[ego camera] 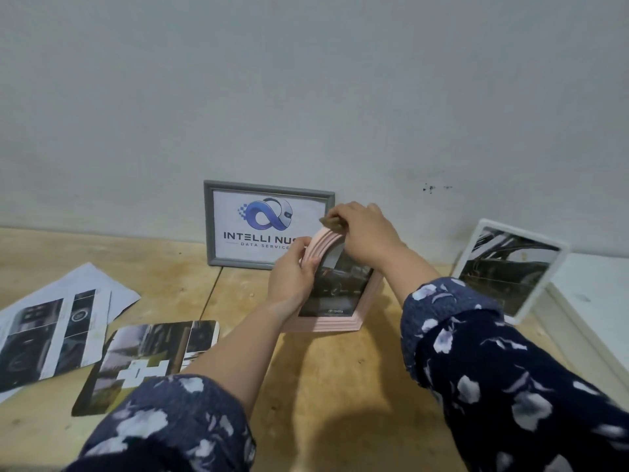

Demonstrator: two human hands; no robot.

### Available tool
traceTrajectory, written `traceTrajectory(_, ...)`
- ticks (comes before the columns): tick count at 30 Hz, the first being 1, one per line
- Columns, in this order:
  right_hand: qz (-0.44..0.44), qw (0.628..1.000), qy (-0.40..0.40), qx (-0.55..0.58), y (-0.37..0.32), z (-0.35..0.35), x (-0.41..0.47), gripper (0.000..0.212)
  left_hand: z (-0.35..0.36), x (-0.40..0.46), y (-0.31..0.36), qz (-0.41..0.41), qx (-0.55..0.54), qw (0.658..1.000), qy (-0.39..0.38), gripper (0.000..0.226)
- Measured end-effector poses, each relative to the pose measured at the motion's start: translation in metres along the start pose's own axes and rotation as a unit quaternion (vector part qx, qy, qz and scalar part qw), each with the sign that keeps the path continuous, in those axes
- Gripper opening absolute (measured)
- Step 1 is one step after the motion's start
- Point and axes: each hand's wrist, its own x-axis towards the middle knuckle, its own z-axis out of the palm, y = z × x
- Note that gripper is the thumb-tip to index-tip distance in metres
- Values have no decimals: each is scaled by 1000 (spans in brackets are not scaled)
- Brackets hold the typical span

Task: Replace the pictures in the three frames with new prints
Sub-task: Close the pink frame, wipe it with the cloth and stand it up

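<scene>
Pink frame stands mid-table w/ a dark car print inside. Left hand grips its left edge; right hand pinches the top. Grey frame behind, white frame far right, loose prints near left.

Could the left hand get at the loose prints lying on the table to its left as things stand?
Probably not at once: the left hand grips the pink frame's left edge. The prints lie uncovered on the wooden table beside that forearm, so once it lets go the way looks free.
</scene>
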Motion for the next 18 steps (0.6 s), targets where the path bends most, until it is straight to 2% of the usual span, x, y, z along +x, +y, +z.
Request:
traceTrajectory(3, 17, 998, 5, -55, 11, -9, -9, 47, 0, -2, 10, 10, -20, 998, -51, 22)
traceTrajectory(6, 75, 997, 37, -2, 24, -13, -19, 47, -2, -17, -4, -46, -6, 991, -122, 47)
traceTrajectory(7, 93, 994, 47, 24, 29, -13, -23, 48, -2, -25, -17, -64, 16, 987, -144, 49)
traceTrajectory(9, 123, 989, 62, 63, 41, -14, -28, 50, -2, -41, -40, -86, 46, 980, -172, 37)
traceTrajectory(11, 150, 981, 79, 95, 54, -14, -33, 49, 1, -48, -48, -72, 34, 985, -152, 24)
traceTrajectory(13, 184, 969, 108, 125, 65, -15, -37, 47, 6, -44, -39, -59, 3, 993, -99, 15)
traceTrajectory(15, 205, 960, 138, 132, 72, -17, -41, 50, 10, -37, -30, -58, -29, 996, -53, 16)
traceTrajectory(18, 194, 960, 160, 121, 77, -16, -42, 52, 15, -34, -31, -78, -63, 994, -39, 22)
